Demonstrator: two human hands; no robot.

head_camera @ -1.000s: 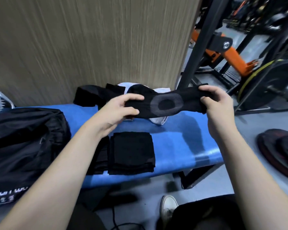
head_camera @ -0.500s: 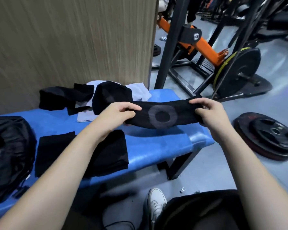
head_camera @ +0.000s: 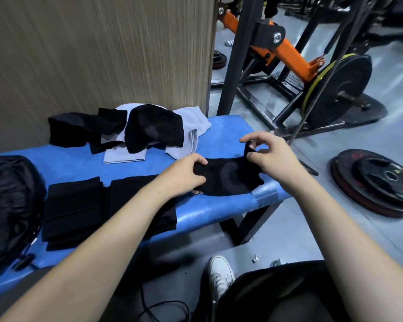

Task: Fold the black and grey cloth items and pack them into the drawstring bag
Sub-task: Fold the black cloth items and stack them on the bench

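Observation:
A black cloth sleeve with a grey ring [head_camera: 228, 180] lies on the right end of the blue bench [head_camera: 214, 212]. My left hand [head_camera: 184, 175] grips its left end against the bench. My right hand [head_camera: 265, 154] pinches its right end, lifted slightly. Two folded black cloths [head_camera: 72, 205] lie side by side at the bench's near edge, partly under my left forearm. Unfolded black cloths [head_camera: 149, 131] sit on a pale grey cloth [head_camera: 189, 133] at the back. The black drawstring bag [head_camera: 7, 205] rests at the far left.
A wood-grain wall stands behind the bench. To the right are a black and orange weight machine [head_camera: 289, 56] with a plate and loose weight plates [head_camera: 379, 182] on the grey floor. My white shoe [head_camera: 219, 275] and a cable lie below the bench.
The sleeve came down from the air onto the bench's right end. Both hands lowered with it, and my right hand moved in toward the left, shortening the stretched sleeve.

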